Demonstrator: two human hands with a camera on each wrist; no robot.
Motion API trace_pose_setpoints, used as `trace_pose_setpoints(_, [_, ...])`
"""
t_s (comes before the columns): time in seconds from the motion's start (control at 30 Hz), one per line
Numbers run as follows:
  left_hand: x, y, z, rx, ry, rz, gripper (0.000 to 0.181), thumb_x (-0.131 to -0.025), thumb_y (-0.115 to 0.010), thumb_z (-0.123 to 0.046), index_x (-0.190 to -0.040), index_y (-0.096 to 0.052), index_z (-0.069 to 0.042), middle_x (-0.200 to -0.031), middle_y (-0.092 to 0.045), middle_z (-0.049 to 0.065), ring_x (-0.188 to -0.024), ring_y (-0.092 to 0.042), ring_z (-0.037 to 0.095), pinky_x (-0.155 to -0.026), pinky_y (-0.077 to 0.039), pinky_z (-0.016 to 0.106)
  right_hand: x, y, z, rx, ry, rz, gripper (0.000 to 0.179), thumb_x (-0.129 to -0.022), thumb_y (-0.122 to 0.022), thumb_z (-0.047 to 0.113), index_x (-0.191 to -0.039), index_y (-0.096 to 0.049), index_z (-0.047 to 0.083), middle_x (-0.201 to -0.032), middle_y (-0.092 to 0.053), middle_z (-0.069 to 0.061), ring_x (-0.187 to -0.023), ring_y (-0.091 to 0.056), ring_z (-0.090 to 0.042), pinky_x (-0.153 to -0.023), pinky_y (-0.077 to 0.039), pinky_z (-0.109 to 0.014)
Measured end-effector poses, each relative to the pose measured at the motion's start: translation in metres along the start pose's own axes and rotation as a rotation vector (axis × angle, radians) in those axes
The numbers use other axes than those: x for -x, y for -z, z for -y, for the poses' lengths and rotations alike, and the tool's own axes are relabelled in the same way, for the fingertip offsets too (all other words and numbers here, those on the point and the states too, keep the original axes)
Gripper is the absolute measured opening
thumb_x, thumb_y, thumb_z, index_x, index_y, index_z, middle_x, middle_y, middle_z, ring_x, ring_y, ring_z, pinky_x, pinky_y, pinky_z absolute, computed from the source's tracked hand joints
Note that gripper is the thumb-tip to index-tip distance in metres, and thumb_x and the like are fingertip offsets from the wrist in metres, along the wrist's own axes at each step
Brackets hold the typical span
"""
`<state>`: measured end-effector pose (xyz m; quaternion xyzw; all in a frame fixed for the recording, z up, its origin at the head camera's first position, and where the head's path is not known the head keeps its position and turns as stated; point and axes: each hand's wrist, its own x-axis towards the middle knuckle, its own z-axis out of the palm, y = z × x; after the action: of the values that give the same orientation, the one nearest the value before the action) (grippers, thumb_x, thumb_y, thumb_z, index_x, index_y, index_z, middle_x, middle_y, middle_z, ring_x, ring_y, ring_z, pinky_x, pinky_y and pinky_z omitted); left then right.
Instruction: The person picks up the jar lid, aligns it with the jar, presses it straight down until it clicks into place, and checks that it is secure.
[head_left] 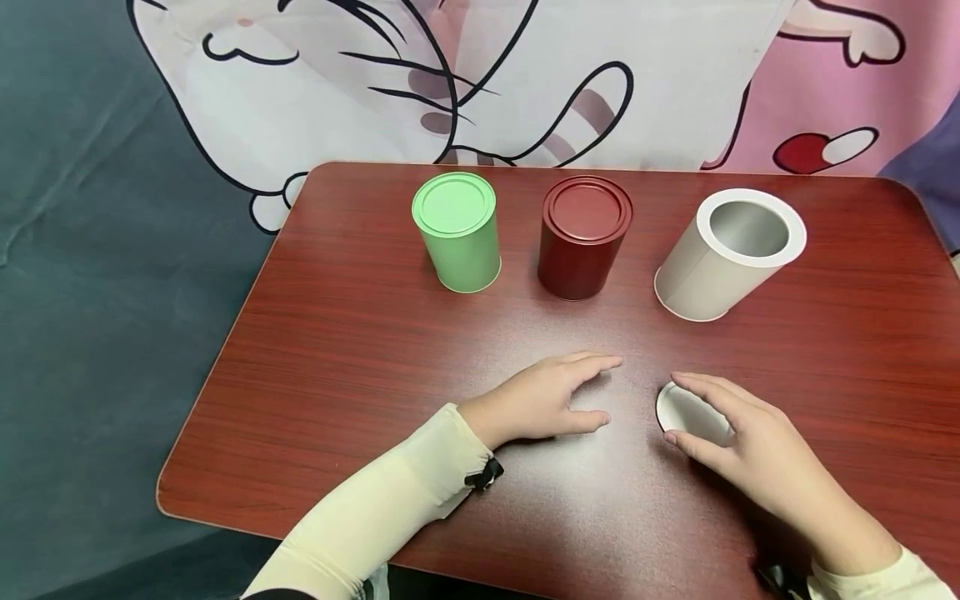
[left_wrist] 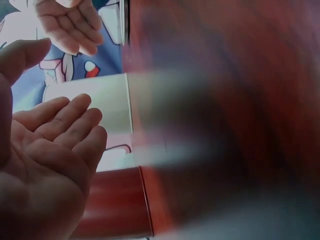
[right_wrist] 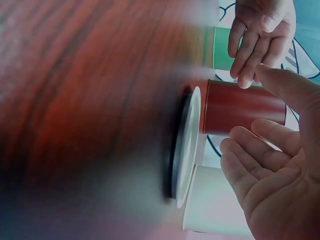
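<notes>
A round white lid (head_left: pixel 693 412) lies on the table, partly hidden under my right hand (head_left: pixel 757 446). That hand hovers over it with thumb and fingers spread, and the right wrist view shows a gap between the lid (right_wrist: pixel 188 150) and the fingers. To the left, my left hand (head_left: pixel 543 396) is held over the tabletop, fingers extended and thumb apart, holding nothing. Behind the hands stands a white can (head_left: pixel 705 271) with its top uncovered. A dark red can (head_left: pixel 577 258) and a green can (head_left: pixel 463 250), both with lids on, stand further left.
The reddish-brown wooden table (head_left: pixel 315 333) has rounded corners, and the cans stand in a row toward its far edge. Beyond that edge hangs a cartoon-printed cloth (head_left: pixel 525 83). Dark teal fabric (head_left: pixel 97 333) covers the area to the left.
</notes>
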<state>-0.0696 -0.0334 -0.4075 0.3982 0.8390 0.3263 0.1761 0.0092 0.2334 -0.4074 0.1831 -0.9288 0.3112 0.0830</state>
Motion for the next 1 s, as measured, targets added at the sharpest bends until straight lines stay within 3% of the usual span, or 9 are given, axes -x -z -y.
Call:
trace_pose_setpoints(0.23, [-0.007, -0.009, -0.004, -0.043, -0.013, 0.026, 0.070, -0.092, -0.072, -0.030, -0.152, -0.043, -0.009, -0.150, -0.050, 0.002, -0.137, -0.044, 0.006, -0.115, -0.024, 0.014, 0.009, -0.002, -0.006, 0.018, -0.003, 0.000, 0.071, -0.066, -0.093, 0.014, -0.131, -0.065, 0.011, -0.124, -0.067, -0.003, -0.116, -0.053, 0.004, -0.098, -0.026, 0.001])
trace_pose_setpoints(0.47, [-0.013, -0.016, -0.007, -0.086, -0.031, 0.044, 0.069, -0.094, -0.070, -0.031, -0.152, -0.042, -0.007, -0.150, -0.050, 0.003, -0.138, -0.044, 0.007, -0.115, -0.024, 0.015, 0.016, -0.002, -0.012, 0.001, 0.005, -0.027, 0.072, -0.062, -0.094, 0.010, -0.129, -0.067, 0.009, -0.125, -0.068, -0.006, -0.121, -0.042, 0.019, -0.099, -0.027, 0.001])
trace_pose_setpoints(0.87, [-0.028, -0.026, -0.007, -0.100, -0.020, 0.062, 0.069, -0.093, -0.070, -0.032, -0.152, -0.043, -0.008, -0.149, -0.051, 0.002, -0.139, -0.042, 0.006, -0.115, -0.023, 0.013, 0.024, 0.005, -0.021, 0.014, 0.042, -0.053, 0.074, -0.058, -0.092, 0.007, -0.127, -0.066, 0.003, -0.125, -0.066, -0.005, -0.123, -0.043, 0.016, -0.102, -0.029, -0.001])
trace_pose_setpoints(1.0, [-0.035, -0.029, -0.009, -0.101, -0.024, 0.076, 0.069, -0.093, -0.070, -0.031, -0.151, -0.043, -0.007, -0.149, -0.051, 0.003, -0.139, -0.043, 0.007, -0.114, -0.023, 0.013, 0.029, 0.008, -0.024, 0.028, 0.013, -0.054, 0.077, -0.057, -0.094, 0.008, -0.129, -0.066, 0.005, -0.126, -0.066, -0.004, -0.123, -0.042, 0.017, -0.102, -0.027, 0.000])
